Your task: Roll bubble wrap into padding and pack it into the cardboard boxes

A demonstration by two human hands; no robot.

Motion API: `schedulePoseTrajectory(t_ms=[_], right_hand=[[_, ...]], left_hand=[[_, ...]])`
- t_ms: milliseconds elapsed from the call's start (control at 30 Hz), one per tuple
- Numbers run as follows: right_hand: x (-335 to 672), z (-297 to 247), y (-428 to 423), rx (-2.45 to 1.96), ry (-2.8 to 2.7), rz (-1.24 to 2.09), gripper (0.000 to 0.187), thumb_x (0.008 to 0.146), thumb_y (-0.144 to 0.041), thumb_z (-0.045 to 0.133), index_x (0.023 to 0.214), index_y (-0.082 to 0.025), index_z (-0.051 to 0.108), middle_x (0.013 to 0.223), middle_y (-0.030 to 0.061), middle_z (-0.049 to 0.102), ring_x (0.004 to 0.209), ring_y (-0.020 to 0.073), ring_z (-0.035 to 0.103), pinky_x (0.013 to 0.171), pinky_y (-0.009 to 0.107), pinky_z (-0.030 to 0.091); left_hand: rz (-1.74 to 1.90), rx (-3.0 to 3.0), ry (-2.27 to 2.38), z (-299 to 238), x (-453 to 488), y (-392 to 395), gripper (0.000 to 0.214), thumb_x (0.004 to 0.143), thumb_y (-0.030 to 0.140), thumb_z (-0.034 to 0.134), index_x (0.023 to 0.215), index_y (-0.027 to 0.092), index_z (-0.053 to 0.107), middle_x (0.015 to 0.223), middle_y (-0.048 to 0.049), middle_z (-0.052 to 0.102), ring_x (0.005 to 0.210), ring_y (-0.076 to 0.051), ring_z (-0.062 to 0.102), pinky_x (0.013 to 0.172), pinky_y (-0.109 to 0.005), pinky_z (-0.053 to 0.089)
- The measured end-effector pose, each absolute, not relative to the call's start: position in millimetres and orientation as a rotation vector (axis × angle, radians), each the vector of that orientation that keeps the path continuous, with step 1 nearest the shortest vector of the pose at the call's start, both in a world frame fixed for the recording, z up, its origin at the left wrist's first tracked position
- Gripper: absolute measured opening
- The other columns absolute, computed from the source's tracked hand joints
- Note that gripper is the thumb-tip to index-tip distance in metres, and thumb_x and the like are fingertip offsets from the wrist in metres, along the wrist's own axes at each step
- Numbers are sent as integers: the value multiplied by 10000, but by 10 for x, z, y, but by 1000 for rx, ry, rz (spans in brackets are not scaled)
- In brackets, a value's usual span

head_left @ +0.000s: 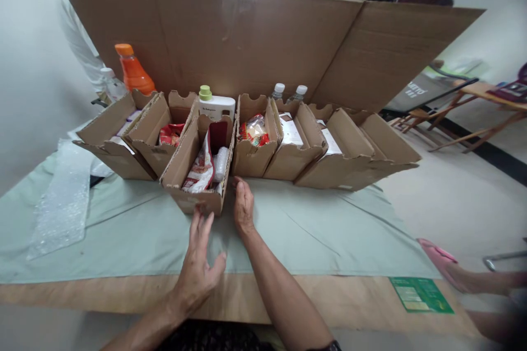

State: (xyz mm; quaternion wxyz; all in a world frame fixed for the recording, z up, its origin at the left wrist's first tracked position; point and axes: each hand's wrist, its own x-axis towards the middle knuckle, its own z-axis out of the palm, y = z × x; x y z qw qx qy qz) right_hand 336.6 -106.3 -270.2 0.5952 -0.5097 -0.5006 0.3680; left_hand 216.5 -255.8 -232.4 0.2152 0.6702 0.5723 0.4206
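A narrow open cardboard box stands nearer to me than the others in its row. Inside it are a red-and-white printed packet and a clear plastic-wrapped item. My left hand is in front of this box, fingers stretched toward its front wall and thumb apart; the fingertips look close to or against the cardboard. To the right of the same box, my right hand is upright with its fingers extended and palm turned toward the side wall. Whether it touches the box I cannot tell.
More cardboard boxes stand in a row, some with packets. Behind them are an orange bottle, a white bottle with a green cap and a cardboard screen. Bubble wrap lies left, a green card front right.
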Motion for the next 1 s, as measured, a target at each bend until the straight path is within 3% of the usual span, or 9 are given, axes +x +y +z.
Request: schedulePoseTrajectory(t_ms=[133, 267, 367, 500, 667, 767, 867, 933, 1000], right_hand=[[3389, -2719, -1041, -1205, -1123, 845, 512, 1001, -557, 394, 1182, -185, 695, 1301, 138, 688, 1193, 244, 642, 1001, 405, 516], [3396, -2692, -1043, -1219, -1102, 845, 533, 998, -566, 381, 1198, -163, 669, 1308, 163, 681, 1114, 238, 674, 948, 401, 538], [3412, -2654, -1050, -1230, -1107, 857, 527, 1007, -557, 371, 1210, -160, 651, 1237, 159, 717, 1039, 229, 706, 927, 400, 545], [3415, -2607, -1089, -1225, -1161, 889, 429, 993, -503, 413, 1072, -172, 674, 1077, 132, 765, 934, 228, 732, 869, 390, 568], [3210, -2332, -1160, -1156, -1310, 928, 304, 943, -416, 525, 1059, -193, 695, 944, 86, 774, 874, 217, 730, 839, 364, 579], [2940, -1905, -1082, -1041, -1573, 840, 379, 953, -346, 521, 1283, -230, 665, 930, 33, 766, 832, 177, 709, 846, 319, 564], [2631, -1430, -863, -1025, -1934, 591, 559, 945, -264, 507, 1503, -293, 518, 881, -6, 759, 787, 181, 696, 842, 321, 546], [2453, -1199, -694, -1158, -2141, 439, 558, 921, -246, 556, 1475, -307, 558, 828, 5, 764, 779, 226, 708, 825, 358, 539], [2330, -1070, -575, -1300, -2276, 336, 403, 921, -240, 580, 1306, -279, 695, 816, 51, 779, 792, 278, 726, 797, 390, 529]], left_hand=[[1096, 1829, 1521, -2337, 2121, -1933, 664, 866, 207, 591, 1517, 162, 465, 1728, -199, 137, 1599, -382, 201, 1196, -556, 414], [980, 1847, 1447, -2360, 2113, -1347, 730, 818, 229, 610, 1522, 104, 461, 1730, -249, 69, 1570, -409, 274, 1139, -552, 471], [923, 1870, 1438, -2408, 2086, -1188, 686, 811, 231, 620, 1483, 131, 524, 1705, -231, 229, 1525, -398, 372, 1147, -568, 456], [857, 1920, 1368, -2493, 1963, -1584, 513, 778, 216, 658, 1288, 186, 701, 1459, -176, 617, 1421, -373, 515, 1183, -618, 400], [970, 1963, 1231, -2628, 1798, -2457, 418, 847, 139, 585, 1234, 226, 716, 1375, -141, 692, 1445, -339, 491, 1136, -595, 470], [1106, 1894, 1187, -2657, 1748, -2677, 374, 876, 121, 554, 1200, 214, 717, 1199, -128, 768, 1327, -313, 606, 1063, -536, 545], [1157, 1786, 1200, -2612, 1730, -2667, 380, 843, 104, 559, 1173, 194, 726, 1144, -129, 781, 1200, -295, 688, 1012, -497, 580], [1185, 1737, 1222, -2572, 1731, -2633, 362, 830, 108, 569, 1143, 185, 734, 1140, -134, 779, 1132, -284, 719, 982, -471, 596], [1243, 1707, 1249, -2554, 1734, -2628, 330, 835, 122, 575, 1116, 185, 736, 1130, -132, 777, 1083, -273, 733, 944, -441, 611]])
